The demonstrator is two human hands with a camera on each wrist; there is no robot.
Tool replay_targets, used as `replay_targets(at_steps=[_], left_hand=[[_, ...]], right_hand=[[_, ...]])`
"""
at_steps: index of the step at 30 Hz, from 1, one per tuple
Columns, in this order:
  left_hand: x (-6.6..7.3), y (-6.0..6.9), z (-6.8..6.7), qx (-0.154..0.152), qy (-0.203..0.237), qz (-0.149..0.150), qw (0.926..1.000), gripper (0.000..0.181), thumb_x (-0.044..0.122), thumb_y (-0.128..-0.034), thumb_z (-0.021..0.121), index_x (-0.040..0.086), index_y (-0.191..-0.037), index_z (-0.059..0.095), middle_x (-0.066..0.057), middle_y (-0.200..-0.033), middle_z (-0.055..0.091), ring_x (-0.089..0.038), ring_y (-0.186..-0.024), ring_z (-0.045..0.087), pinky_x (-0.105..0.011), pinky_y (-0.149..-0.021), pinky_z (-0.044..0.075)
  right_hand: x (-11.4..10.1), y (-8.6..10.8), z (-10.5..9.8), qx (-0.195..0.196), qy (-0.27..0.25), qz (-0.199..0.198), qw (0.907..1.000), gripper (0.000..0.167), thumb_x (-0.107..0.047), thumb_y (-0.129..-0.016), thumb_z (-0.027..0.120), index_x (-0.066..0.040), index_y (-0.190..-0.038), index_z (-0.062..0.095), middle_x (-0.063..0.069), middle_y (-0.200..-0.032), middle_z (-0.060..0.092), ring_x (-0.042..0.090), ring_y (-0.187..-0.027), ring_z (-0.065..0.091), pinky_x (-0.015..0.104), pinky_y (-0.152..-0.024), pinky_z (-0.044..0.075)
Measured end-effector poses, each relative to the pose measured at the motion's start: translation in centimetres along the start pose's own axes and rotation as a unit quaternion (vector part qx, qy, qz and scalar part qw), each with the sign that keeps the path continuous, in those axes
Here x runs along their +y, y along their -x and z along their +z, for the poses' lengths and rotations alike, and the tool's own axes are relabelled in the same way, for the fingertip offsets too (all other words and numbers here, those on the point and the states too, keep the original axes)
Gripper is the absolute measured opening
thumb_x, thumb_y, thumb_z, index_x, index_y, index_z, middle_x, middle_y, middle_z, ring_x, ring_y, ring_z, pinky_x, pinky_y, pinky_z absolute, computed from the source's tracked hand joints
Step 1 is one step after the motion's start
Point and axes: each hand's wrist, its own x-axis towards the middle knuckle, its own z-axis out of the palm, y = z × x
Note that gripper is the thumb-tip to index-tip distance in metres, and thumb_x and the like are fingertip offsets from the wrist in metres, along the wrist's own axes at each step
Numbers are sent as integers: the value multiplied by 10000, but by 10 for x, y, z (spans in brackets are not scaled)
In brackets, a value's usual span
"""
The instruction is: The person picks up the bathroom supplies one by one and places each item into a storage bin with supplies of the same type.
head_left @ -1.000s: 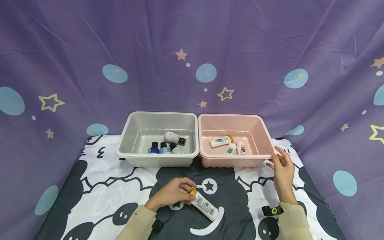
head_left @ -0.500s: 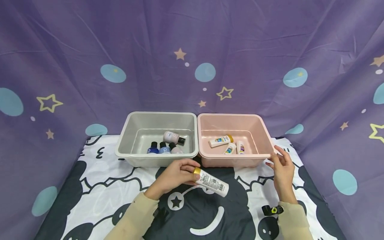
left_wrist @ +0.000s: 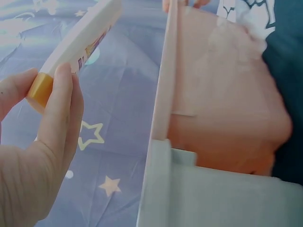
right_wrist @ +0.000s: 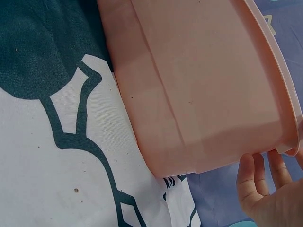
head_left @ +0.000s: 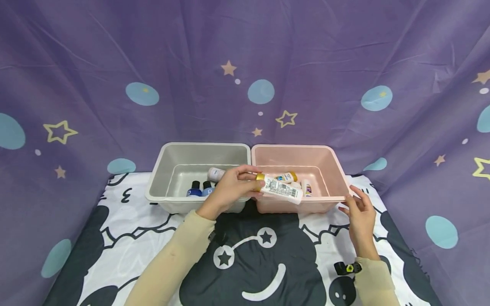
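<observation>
My left hand (head_left: pixel 229 188) pinches a white bottle (head_left: pixel 283 190) by its gold cap, with the bottle tilted down to the right over the front rim of the pink bin (head_left: pixel 325 170). The left wrist view shows thumb and fingers around the orange-gold cap (left_wrist: pixel 40 91). Inside the pink bin lie a small white bottle with a yellow cap (head_left: pixel 287 177) and a small white tube (head_left: pixel 306 188); another white item is mostly covered. At that bin's front right corner, my right hand (head_left: pixel 360 219) holds the rim, its fingers under the lip in the right wrist view.
A grey bin (head_left: pixel 164 178) stands against the pink one on the left. It holds dark-capped bottles, among them a dark blue one (head_left: pixel 194 192) and a light blue one (head_left: pixel 207 189). Patterned cloth (head_left: pixel 130 246) covers the table; a purple curtain (head_left: pixel 199 85) hangs behind.
My left hand has lifted the white bottle from the cloth, carrying it up and right to the pink bin's front rim. The right hand has stayed at the bin's corner.
</observation>
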Motion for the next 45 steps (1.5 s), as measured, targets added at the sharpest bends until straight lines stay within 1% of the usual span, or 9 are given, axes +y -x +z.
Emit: replay_targets(at_steps=[7, 11, 17, 24, 26, 31, 35, 40, 45], left_hand=[[15, -45, 9, 62, 18, -28, 10000, 370, -5, -888, 739, -71, -1228, 609, -208, -1079, 677, -227, -838, 700, -387, -783, 586], [19, -73, 13, 163, 64, -78, 9998, 369, 14, -877, 758, -51, -1216, 625, -190, -1073, 693, -219, -827, 703, -400, -806, 580], [24, -113, 19, 302, 280, -148, 9990, 390, -43, -870, 743, -113, -1224, 597, -221, -1071, 693, -229, -793, 702, -382, -785, 586], [14, -150, 28, 625, 365, -450, 9964, 382, -43, -865, 744, -109, -1214, 604, -202, -1047, 679, -227, -772, 694, -336, -759, 589], [6, -157, 31, 725, 295, -543, 9955, 360, -37, -868, 745, -106, -1198, 620, -191, -1037, 679, -233, -776, 698, -331, -749, 590], [-10, -164, 34, 1069, -398, -829, 9900, 272, 31, -862, 779, -40, -1110, 690, -129, -977, 694, -230, -771, 715, -316, -715, 592], [-14, -164, 36, 1221, -775, -723, 9868, 261, 52, -853, 782, -14, -1094, 704, -117, -981, 696, -226, -801, 718, -317, -732, 589], [-16, -163, 36, 1180, -508, -506, 9904, 300, 18, -884, 722, -69, -1168, 678, -146, -1030, 693, -308, -917, 718, -348, -813, 576], [-16, -166, 37, 1046, -26, -555, 9930, 374, -24, -894, 690, -127, -1245, 609, -203, -1066, 674, -419, -1046, 665, -353, -804, 579]], right_hand=[[-2, 1, -1, -17, 19, 36, 10000, 347, -40, -967, 652, -48, -1314, 639, 117, -1028, 676, 152, -823, 699, 269, -641, 585], [-2, 1, -1, -36, 76, 4, 10000, 355, -55, -967, 659, -41, -1321, 632, 122, -1034, 678, 147, -823, 696, 267, -646, 585], [1, 0, 2, -83, 33, 30, 10000, 356, -44, -967, 654, -41, -1322, 633, 185, -1067, 665, 166, -830, 696, 280, -648, 588], [0, -2, 4, -170, 12, -61, 9998, 379, -75, -972, 661, -23, -1344, 609, 201, -1101, 645, 179, -847, 690, 282, -648, 589], [-1, -2, 4, -172, -17, -36, 9998, 383, -78, -971, 664, -17, -1345, 605, 189, -1089, 646, 181, -843, 688, 285, -648, 589], [0, 0, 3, -210, -58, 7, 9998, 370, -80, -974, 661, -33, -1338, 616, 164, -1062, 656, 177, -840, 688, 300, -660, 593], [0, 0, 2, -235, -77, -23, 9997, 370, -86, -975, 661, -40, -1340, 616, 183, -1087, 646, 183, -853, 686, 299, -663, 592], [0, -1, 1, -133, -32, 28, 9999, 374, -89, -975, 662, -41, -1342, 615, 197, -1108, 637, 191, -857, 683, 295, -656, 591], [0, -2, -2, -114, 3, 49, 9999, 371, -95, -972, 667, -43, -1336, 619, 160, -1073, 653, 185, -856, 686, 296, -659, 591]])
